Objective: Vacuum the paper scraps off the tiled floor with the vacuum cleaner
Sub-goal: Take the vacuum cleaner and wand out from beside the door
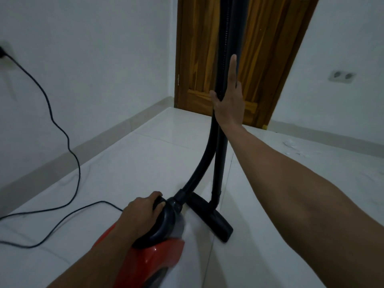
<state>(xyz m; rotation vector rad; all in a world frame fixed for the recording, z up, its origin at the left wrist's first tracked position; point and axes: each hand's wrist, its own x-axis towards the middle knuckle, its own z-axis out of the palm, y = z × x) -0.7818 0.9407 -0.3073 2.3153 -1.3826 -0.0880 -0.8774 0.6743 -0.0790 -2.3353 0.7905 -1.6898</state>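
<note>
A: Hands?
B: Left hand clamped over the black front of the vacuum cleaner, fingers curled. Right hand grasping the upright wand, forefinger straight along it, thumb against the hose.
A: Scraps?
B: Paper scraps on the tiled floor, far right near the wall. Well apart from the floor head. Cord trails left.

The wand runs off the top edge; the vacuum is cut by the bottom edge. Most fingers of the right hand hide behind the wand. At the floor's right edge the scraps are blurred specks; the plug is smeared.
</note>
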